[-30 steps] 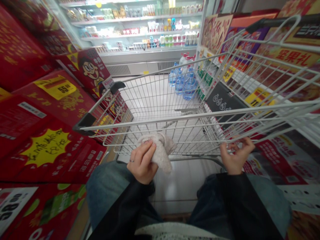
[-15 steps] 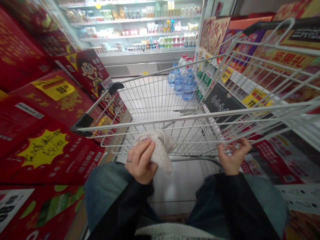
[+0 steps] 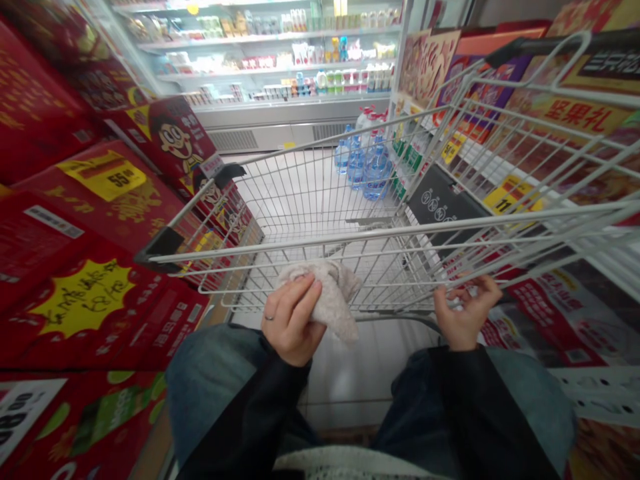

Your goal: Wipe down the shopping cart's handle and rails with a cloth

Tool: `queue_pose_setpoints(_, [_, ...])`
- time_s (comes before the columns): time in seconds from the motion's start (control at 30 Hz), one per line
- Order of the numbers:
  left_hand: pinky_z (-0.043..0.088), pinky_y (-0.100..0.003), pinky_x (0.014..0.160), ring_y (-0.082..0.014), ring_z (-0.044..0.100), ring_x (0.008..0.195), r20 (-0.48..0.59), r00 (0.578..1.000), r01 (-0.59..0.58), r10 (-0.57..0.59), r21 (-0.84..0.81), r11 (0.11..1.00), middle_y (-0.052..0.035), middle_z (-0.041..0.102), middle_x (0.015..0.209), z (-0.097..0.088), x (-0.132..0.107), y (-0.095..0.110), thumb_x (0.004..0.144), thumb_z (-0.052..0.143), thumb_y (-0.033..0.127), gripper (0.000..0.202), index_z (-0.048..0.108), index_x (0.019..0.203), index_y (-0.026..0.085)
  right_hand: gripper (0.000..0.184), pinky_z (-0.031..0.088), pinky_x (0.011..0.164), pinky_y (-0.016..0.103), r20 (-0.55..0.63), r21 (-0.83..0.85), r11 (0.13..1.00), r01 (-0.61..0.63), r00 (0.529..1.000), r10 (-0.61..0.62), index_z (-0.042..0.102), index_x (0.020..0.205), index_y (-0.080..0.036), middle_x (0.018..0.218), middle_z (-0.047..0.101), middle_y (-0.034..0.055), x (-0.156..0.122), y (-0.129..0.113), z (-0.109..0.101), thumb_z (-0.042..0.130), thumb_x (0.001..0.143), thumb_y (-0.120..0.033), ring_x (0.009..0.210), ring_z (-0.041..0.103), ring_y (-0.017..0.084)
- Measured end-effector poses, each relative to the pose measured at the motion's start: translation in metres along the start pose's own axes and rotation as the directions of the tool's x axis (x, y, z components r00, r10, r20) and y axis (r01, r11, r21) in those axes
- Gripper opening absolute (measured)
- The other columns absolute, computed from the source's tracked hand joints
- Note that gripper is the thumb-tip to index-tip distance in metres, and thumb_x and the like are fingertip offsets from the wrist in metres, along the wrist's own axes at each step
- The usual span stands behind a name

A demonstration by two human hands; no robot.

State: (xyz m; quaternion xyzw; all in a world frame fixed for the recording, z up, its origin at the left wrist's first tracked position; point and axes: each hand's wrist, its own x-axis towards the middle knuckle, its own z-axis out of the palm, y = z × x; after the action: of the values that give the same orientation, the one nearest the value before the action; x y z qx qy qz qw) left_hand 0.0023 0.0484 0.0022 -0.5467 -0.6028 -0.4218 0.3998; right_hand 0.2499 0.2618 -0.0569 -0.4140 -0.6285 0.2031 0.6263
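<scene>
Shopping cart (image 3: pixel 350 239) runs lengthwise away from the person toward the chilled shelves (image 3: pixel 280 50); its right side is cut off and its wheels are unseen. Beige cloth (image 3: pixel 336 300), bunched against the cart's near wires, droops down-right, half hidden by the left hand (image 3: pixel 293 323), whose fingers clamp it. The right hand (image 3: pixel 463 317) hooks its fingers around a low wire.

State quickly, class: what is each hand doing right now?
Left hand: closed on a crumpled beige cloth, against the white wire shopping cart.
Right hand: closed around a lower wire of that cart.
</scene>
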Motion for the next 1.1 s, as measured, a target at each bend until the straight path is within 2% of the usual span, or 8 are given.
queue_pose_setpoints(0.23, [0.058,-0.042,0.104,-0.0257,0.071,0.118,0.103,0.995,-0.010,0.013,-0.029,1.000,-0.0091,0.076,0.126,0.001,-0.022,0.002,0.076,0.058,-0.003,0.068,0.067,0.138,0.023,0.060,0.050,0.059,0.024,0.005,0.018,1.000,0.022,1.000,-0.022,0.044,0.126,-0.022,0.123,0.051,0.0103,0.000,-0.002,0.001,0.073,0.073,-0.022,0.100,0.059,0.019])
queue_pose_setpoints(0.47, [0.057,-0.043,0.107,-0.0255,0.071,0.118,-0.054,0.998,0.022,-0.024,-0.044,0.999,-0.0073,0.076,0.129,0.003,0.003,0.005,0.080,0.070,0.005,0.062,0.067,0.138,0.027,0.062,0.049,0.060,0.022,0.001,0.038,0.999,0.018,1.000,-0.019,0.044,0.126,-0.022,0.121,0.051,0.0088,-0.001,0.000,0.001,0.074,0.072,-0.019,0.100,0.058,0.018])
queue_pose_setpoints(0.7, [0.059,-0.041,0.105,-0.0247,0.072,0.117,0.101,0.995,-0.025,0.029,-0.039,0.999,-0.0085,0.077,0.125,0.001,-0.027,-0.001,0.079,0.059,0.000,0.065,0.067,0.138,0.024,0.059,0.049,0.059,0.022,-0.017,0.038,0.998,0.055,0.998,-0.055,0.046,0.127,-0.021,0.122,0.048,0.0095,-0.002,0.002,0.002,0.073,0.075,-0.018,0.107,0.058,0.020])
queue_pose_setpoints(0.8, [0.059,-0.041,0.104,-0.0246,0.073,0.118,0.065,0.997,-0.034,0.036,-0.035,0.999,-0.0081,0.077,0.126,0.000,-0.014,0.003,0.081,0.060,0.002,0.063,0.067,0.139,0.026,0.060,0.049,0.058,0.022,-0.011,0.048,0.997,0.068,0.998,-0.067,0.045,0.129,-0.022,0.122,0.048,0.0094,-0.003,0.002,0.002,0.073,0.075,-0.018,0.108,0.060,0.020])
queue_pose_setpoints(0.93, [0.059,-0.040,0.103,-0.0243,0.072,0.120,0.012,0.998,-0.062,0.063,-0.039,0.997,-0.0073,0.077,0.128,0.008,0.009,0.015,0.087,0.061,0.009,0.057,0.065,0.141,0.028,0.062,0.049,0.059,0.023,-0.003,0.045,0.997,0.057,0.998,-0.057,0.045,0.130,-0.022,0.123,0.049,0.0096,-0.004,0.003,0.001,0.073,0.075,-0.018,0.107,0.059,0.020])
queue_pose_setpoints(1.03, [0.058,-0.040,0.106,-0.0247,0.071,0.120,0.014,0.997,-0.078,0.079,-0.045,0.996,-0.0078,0.077,0.126,0.011,0.005,0.019,0.085,0.062,0.008,0.058,0.066,0.140,0.026,0.061,0.049,0.060,0.024,-0.001,0.035,0.998,0.043,0.999,-0.043,0.047,0.131,-0.022,0.122,0.049,0.0093,-0.005,0.002,0.001,0.073,0.076,-0.019,0.102,0.056,0.019])
queue_pose_setpoints(1.1, [0.058,-0.040,0.106,-0.0255,0.072,0.118,0.080,0.994,-0.074,0.079,-0.060,0.995,-0.0092,0.077,0.125,0.010,-0.005,0.018,0.081,0.063,0.004,0.062,0.067,0.139,0.024,0.059,0.049,0.061,0.025,-0.002,0.034,0.999,0.032,0.999,-0.032,0.048,0.131,-0.022,0.122,0.050,0.0092,-0.005,0.001,0.001,0.072,0.078,-0.020,0.096,0.054,0.017])
